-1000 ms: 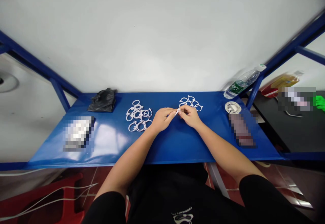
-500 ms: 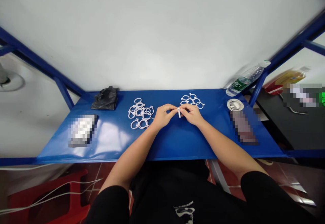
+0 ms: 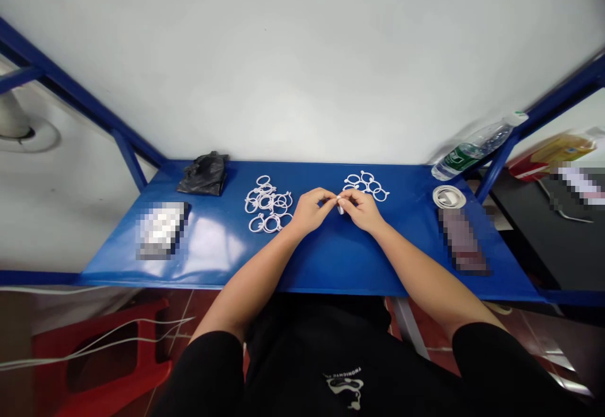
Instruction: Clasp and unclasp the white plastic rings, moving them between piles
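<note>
Over the middle of the blue table my left hand and my right hand meet, fingers pinched together on one small white plastic ring held between them. A loose pile of several white rings lies just left of my left hand. A smaller group of white rings lies behind my right hand, near the wall.
A crumpled black bag sits at the back left. A blurred flat object lies on the left. At the right are a coiled white cable, a blurred dark object and a lying water bottle. A red stool stands below left.
Both hands stay together on the white ring, turning it slightly between the fingers. The view has shifted, so the table appears a little higher and further right.
</note>
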The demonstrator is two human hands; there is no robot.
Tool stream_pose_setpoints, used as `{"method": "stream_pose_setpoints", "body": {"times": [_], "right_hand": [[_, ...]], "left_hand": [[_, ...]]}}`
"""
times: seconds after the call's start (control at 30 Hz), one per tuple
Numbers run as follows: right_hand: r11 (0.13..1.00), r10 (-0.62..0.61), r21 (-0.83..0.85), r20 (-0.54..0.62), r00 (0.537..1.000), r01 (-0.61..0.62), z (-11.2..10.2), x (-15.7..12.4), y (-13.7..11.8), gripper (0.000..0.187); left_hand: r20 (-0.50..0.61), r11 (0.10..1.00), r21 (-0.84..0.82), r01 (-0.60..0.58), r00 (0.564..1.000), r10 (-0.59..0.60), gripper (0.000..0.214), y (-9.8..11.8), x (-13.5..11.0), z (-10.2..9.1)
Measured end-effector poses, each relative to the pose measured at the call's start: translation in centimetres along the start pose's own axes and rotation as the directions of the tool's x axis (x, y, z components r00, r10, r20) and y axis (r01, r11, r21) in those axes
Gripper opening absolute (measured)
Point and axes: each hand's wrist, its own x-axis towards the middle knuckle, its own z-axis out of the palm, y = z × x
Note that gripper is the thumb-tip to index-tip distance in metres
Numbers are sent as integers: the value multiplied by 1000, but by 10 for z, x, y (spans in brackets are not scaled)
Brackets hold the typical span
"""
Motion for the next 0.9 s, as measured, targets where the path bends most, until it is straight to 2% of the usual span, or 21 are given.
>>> {"method": "stream_pose_setpoints", "body": {"times": [0.07, 0.17, 0.27, 0.37, 0.43, 0.5, 0.67, 0.77, 0.9], "right_hand": [[995, -20, -93, -37, 999, 17, -2, 0, 1, 27], [960, -43, -278, -183, 982, -9, -10, 3, 4, 25], [917, -3, -374, -358, 934, -141, -23, 8, 10, 27], [903, 22, -374, -451, 892, -212, -31, 11, 13, 28], [916, 26, -350, -441, 897, -198, -31, 11, 12, 27], [929, 22, -333, -385, 923, -161, -26, 9, 11, 25], [926, -49, -374, -226, 973, -41, -14, 4, 10, 21], [928, -79, -373, -172, 982, 9, -10, 3, 9, 19], [950, -103, -307, -124, 987, 60, -4, 2, 2, 19]], "left_hand": [[66, 991, 106, -75, 995, 69, 23, 0, 2, -4], [104, 938, 323, -126, 990, 97, 24, -3, 6, -20], [-35, 856, 517, 13, 999, 6, 27, -16, 8, -47], [-192, 749, 627, 212, 975, -115, 23, -34, 6, -72], [-187, 699, 667, 258, 966, -178, 22, -46, 3, -81], [-154, 667, 699, 259, 965, -214, 20, -54, -1, -84], [-154, 658, 707, 260, 964, -216, 8, -56, -2, -79], [-179, 710, 664, 234, 972, -154, 12, -43, 3, -75], [-149, 874, 473, 111, 988, -44, 10, -14, 10, -60]]}}
